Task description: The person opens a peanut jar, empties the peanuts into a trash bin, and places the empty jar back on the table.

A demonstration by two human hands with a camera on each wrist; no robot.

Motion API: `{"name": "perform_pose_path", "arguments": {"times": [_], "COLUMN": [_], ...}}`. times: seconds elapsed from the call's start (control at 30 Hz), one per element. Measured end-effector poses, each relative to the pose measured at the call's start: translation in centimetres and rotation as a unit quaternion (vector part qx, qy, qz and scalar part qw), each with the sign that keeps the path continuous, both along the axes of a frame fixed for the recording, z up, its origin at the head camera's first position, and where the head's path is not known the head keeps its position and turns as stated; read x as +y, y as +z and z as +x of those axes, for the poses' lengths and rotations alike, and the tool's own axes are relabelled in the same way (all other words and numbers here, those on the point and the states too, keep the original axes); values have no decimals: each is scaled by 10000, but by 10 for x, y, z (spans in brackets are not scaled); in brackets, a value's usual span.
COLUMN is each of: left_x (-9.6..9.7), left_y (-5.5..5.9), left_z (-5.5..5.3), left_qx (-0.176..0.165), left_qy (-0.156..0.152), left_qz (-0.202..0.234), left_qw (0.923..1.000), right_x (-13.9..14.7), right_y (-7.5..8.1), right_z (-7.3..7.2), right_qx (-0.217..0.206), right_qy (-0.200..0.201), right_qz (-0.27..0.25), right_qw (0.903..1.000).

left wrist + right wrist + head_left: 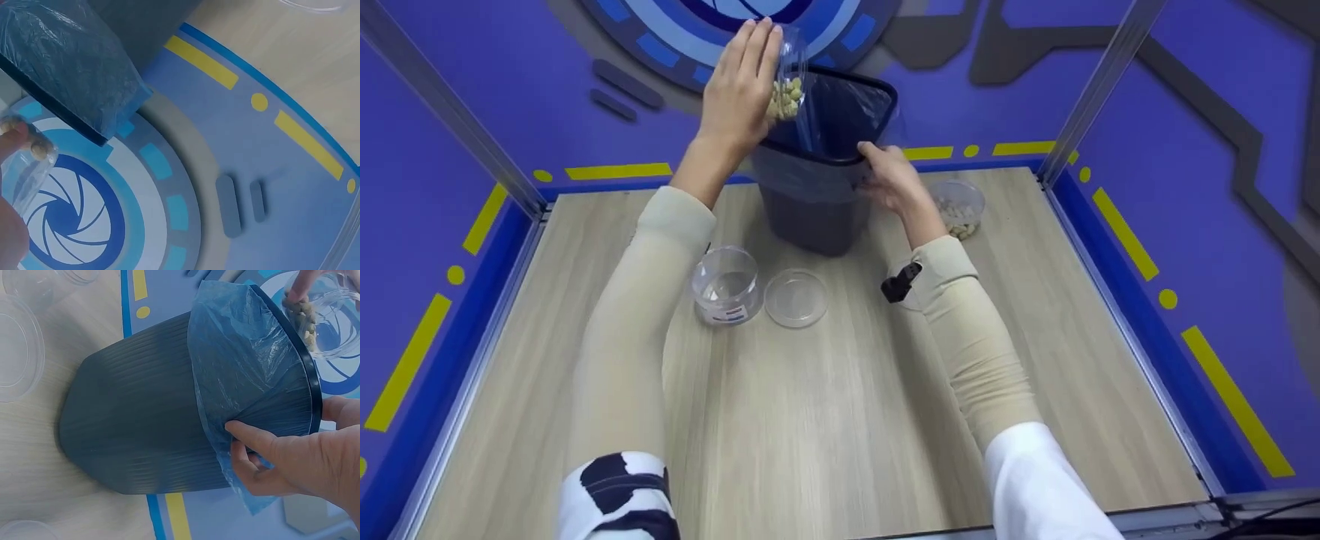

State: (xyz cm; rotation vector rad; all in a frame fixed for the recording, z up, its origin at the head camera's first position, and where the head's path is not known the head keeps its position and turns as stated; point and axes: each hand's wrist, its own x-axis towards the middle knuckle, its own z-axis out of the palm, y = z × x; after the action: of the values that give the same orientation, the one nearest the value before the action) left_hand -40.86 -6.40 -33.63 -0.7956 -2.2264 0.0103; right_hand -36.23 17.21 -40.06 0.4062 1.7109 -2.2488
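My left hand (pixel 739 94) holds a clear plastic jar (pixel 793 52) tipped over the mouth of a dark trash bin (pixel 810 217). Pale yellow-green, nut-like pieces (pixel 786 97) lie gathered toward the jar's lower end. In the right wrist view, the same pieces (pixel 302 320) sit beside the left fingers near the rim. A thin plastic liner (pixel 242 354) is folded over the bin's edge. With my right hand (pixel 891 176) I grip the bin's rim, thumb over the edge and fingers against the liner outside.
An open clear jar (pixel 726 285) with a label stands on the wooden table (pixel 810 420), beside a round clear lid (pixel 796 298). Behind my right wrist is another clear tub (pixel 958 206) of pale pieces. Blue-purple panels (pixel 1200 195) enclose the back and sides.
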Motion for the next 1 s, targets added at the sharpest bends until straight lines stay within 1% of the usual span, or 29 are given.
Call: {"name": "perform_pose_path", "arguments": {"times": [0.07,0.23,0.27,0.33,0.47,0.5,0.63,0.7,0.8,0.9,0.97,1.0], "left_x": [2,1,1,1,-1,-2,-3,-4,-5,-7,-8,-8], "left_y": [0,4,5,6,4,3,3,4,4,4,5,5], "left_z": [0,1,1,0,-2,-2,0,0,-1,-2,-2,-2], "left_qx": [-96,-546,-540,-384,-95,-77,-246,-305,-243,-76,-207,-266], "left_qy": [51,323,375,394,316,307,323,280,170,52,27,65], "left_qz": [53,315,327,171,3,-20,125,211,336,267,380,394], "left_qw": [9999,9975,9973,9983,9995,9995,9991,9989,9990,9996,9991,9988], "right_x": [1,2,2,2,1,1,0,0,0,0,0,1], "right_y": [0,-1,-1,0,0,-1,1,1,1,1,1,1], "right_z": [0,2,2,2,1,1,0,0,1,1,1,0], "right_qx": [-11,72,84,154,120,105,31,16,26,42,22,17], "right_qy": [27,19,0,-35,-38,-17,92,95,71,58,54,48], "right_qz": [-55,-121,-118,-90,-2,47,153,151,111,127,138,154], "right_qw": [10000,9999,9999,9998,9999,9999,9998,9998,9999,9999,9999,9999]}}
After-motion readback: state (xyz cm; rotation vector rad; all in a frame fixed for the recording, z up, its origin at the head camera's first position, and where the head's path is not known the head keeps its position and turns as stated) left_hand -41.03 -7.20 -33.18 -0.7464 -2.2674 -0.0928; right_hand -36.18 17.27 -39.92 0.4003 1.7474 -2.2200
